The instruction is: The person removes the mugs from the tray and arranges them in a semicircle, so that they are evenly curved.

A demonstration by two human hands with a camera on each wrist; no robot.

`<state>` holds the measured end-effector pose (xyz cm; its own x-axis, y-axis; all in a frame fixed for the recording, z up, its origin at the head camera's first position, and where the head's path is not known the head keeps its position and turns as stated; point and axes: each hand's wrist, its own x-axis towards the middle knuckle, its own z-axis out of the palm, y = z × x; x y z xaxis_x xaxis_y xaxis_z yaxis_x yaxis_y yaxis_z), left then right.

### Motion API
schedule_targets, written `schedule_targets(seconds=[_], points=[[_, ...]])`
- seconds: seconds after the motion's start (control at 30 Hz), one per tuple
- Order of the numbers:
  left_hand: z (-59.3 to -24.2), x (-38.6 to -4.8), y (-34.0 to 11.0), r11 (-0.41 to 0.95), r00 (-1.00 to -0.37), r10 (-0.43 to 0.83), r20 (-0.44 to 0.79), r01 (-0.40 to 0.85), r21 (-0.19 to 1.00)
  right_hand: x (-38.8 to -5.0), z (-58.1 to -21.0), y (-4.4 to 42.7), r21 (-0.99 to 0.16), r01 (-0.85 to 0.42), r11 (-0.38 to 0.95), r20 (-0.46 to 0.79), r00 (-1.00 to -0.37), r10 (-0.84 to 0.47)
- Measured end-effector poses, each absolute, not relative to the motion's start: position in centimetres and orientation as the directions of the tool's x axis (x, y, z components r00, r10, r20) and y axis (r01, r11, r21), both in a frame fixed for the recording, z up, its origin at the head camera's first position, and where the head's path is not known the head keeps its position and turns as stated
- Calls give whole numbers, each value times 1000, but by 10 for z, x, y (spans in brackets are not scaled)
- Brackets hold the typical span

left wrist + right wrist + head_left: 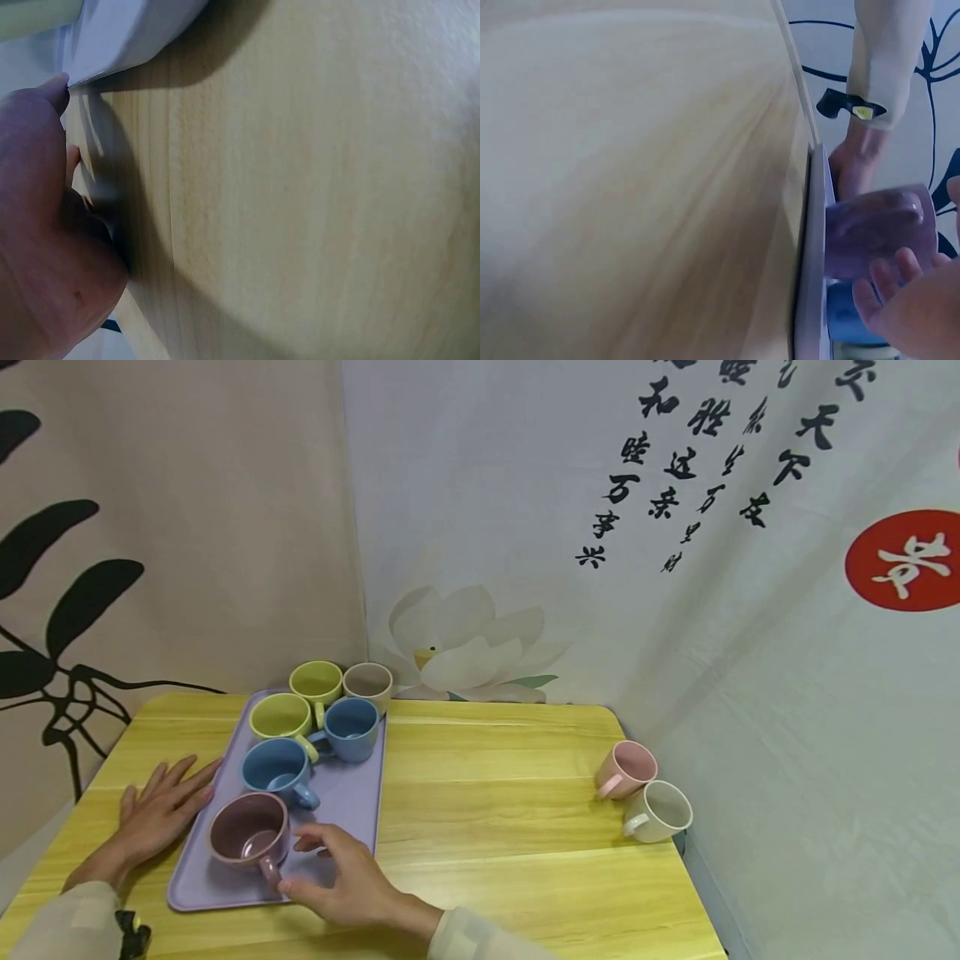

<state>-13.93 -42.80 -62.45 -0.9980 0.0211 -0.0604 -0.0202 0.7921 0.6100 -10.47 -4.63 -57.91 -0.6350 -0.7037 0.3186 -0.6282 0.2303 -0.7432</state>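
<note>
Mauve mug (249, 837) stands with handle (270, 870) toward the widely parted right hand (345, 881), apparently for access; left hand (161, 814), fingers extended, likely steadies the tray (348, 797)

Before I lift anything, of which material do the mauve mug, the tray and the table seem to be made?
Mauve mug: probably glazed ceramic; bright reflections show inside it.
Lilac tray: likely plastic, smooth, fairly matte; its colour is even and its corner rounded.
Table: wood or wood-look laminate with slight sheen; grain lines show, but cannot settle which.
</note>
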Motion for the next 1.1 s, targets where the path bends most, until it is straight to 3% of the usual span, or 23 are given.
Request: schedule_targets(seconds=[0.3,0.5,0.67,0.87,1.1], points=[[-623,-139,-428,798,-997,24,-76,-27,602,-93,-577,-60,-779,-609,151,332,-604,-724],[-625,-139,-429,792,-996,25,-80,-29,609,-89,-579,-67,-937,-343,69,188,-661,-726],[-623,-140,-428,795,-997,21,-79,-31,606,-87,-576,-72,-986,-165,11,106,-682,-723],[-621,-140,-429,792,-995,25,-98,-40,609,-89,-577,-78,-987,-163,1,114,-697,-708],[-623,-139,-430,791,-995,36,-92,-28,611,-88,-584,-85,-987,-112,-118,162,-742,-650]])
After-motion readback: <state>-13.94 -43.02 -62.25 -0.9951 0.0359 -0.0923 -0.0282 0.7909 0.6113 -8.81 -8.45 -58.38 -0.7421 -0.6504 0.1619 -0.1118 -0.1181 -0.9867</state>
